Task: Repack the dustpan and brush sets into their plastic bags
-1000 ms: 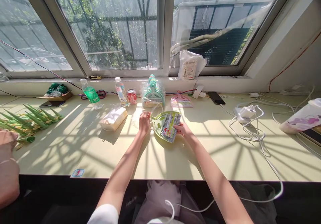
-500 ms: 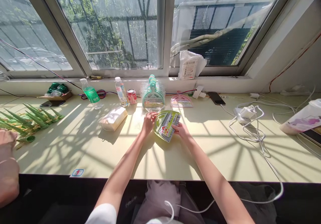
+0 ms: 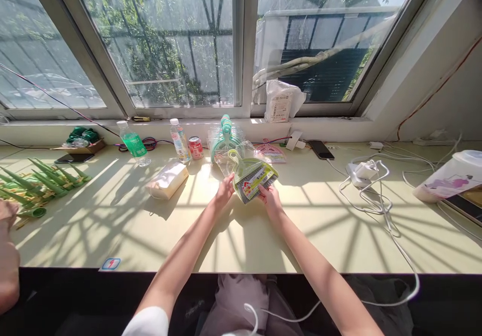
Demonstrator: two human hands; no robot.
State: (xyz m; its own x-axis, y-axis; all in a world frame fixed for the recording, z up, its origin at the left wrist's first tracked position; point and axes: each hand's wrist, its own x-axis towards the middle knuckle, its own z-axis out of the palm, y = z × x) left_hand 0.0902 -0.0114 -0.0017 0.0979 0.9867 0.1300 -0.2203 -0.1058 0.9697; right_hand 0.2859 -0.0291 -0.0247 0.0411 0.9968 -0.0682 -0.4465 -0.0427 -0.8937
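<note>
Both my hands hold a small lime-green dustpan and brush set [image 3: 256, 178], its grey bristles and printed label facing me and clear wrap around its handle. My left hand [image 3: 225, 190] is closed on the left edge. My right hand [image 3: 270, 199] grips the lower right edge, thumb over the label. Behind it stands a row of similar turquoise dustpan sets [image 3: 226, 142] in clear wrap. A pink dustpan set [image 3: 271, 152] lies just to their right, partly hidden by the wrap.
A tissue pack [image 3: 167, 180], a green-labelled bottle [image 3: 133, 144], another bottle [image 3: 179, 141] and a red can [image 3: 195, 147] stand left. Right are a phone [image 3: 321, 149], tangled white cables [image 3: 371, 200] and a cup [image 3: 450, 178]. Another person's arm [image 3: 8, 260] rests by green spiky pieces [image 3: 45, 183].
The green dustpan set has turned so its handle now points up and away to the left, its label more level. My left hand has shifted down from the top to its left edge.
</note>
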